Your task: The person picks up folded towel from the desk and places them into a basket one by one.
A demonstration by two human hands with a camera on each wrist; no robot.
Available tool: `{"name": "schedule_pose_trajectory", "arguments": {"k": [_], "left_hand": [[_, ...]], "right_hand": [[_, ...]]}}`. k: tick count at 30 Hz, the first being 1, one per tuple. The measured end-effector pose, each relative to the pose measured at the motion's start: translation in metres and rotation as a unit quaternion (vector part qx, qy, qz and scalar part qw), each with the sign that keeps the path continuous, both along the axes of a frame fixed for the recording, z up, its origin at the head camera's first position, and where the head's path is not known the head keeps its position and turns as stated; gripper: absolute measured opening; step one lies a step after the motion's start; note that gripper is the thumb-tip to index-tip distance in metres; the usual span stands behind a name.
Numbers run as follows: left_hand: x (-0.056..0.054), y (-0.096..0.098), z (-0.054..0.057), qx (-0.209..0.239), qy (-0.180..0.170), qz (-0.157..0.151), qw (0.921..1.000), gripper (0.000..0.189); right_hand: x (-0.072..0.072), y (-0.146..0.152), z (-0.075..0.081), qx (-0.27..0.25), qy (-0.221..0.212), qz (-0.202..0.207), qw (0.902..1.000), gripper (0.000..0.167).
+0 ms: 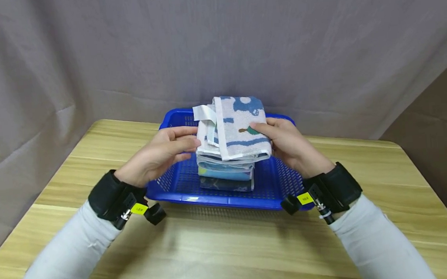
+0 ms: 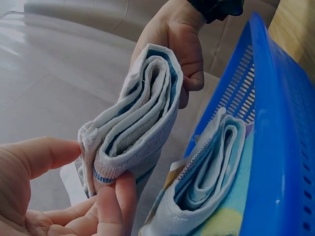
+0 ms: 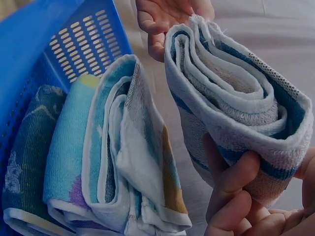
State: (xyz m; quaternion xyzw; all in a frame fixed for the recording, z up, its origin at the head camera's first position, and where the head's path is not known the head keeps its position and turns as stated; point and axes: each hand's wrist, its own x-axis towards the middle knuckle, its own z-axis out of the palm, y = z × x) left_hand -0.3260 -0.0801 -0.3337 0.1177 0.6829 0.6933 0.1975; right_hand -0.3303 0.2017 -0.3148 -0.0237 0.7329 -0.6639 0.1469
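A folded white and blue patterned towel (image 1: 245,116) is held up above the basket, its layered folds showing in both wrist views. My left hand (image 1: 157,153) pinches its left edge between thumb and fingers, near a white tag (image 1: 204,113). On the other side my right hand (image 1: 288,143) grips the towel, thumb on top and fingers beneath. Below it, apart from the held one, other folded towels stand in the blue basket (image 1: 212,201): a light blue towel (image 3: 74,142), a dark teal towel (image 3: 37,147) and one with a brown patch (image 3: 147,162).
The basket has perforated walls and sits on a wooden table (image 1: 216,254). Grey cloth (image 1: 216,48) hangs right behind it. Each wrist wears a black band, such as the left band (image 1: 111,196), with a small camera sticking out.
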Motion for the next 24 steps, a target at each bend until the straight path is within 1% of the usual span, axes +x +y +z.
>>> {"name": "schedule_pose_trajectory", "arguments": {"k": [5, 9, 15, 19, 24], "left_hand": [[0.0, 0.0, 0.002, -0.001, -0.004, 0.0, 1.0, 0.052], [0.0, 0.001, 0.001, 0.002, -0.008, 0.0, 1.0, 0.052], [0.001, 0.002, -0.005, -0.005, -0.015, -0.004, 0.9999, 0.055], [-0.001, 0.003, -0.009, -0.004, -0.02, -0.001, 0.9998, 0.056], [-0.004, 0.003, -0.012, -0.01, -0.019, 0.001, 0.9998, 0.056]], "right_hand": [[-0.003, -0.001, -0.003, 0.015, -0.01, -0.006, 0.9998, 0.048], [-0.006, -0.001, -0.006, 0.029, -0.018, -0.005, 0.9994, 0.049], [-0.009, 0.0, -0.012, 0.051, -0.026, -0.002, 0.9984, 0.052], [-0.01, 0.0, -0.017, 0.069, -0.024, 0.004, 0.9973, 0.052], [-0.014, -0.001, -0.022, 0.082, -0.034, 0.003, 0.9961, 0.05]]}}
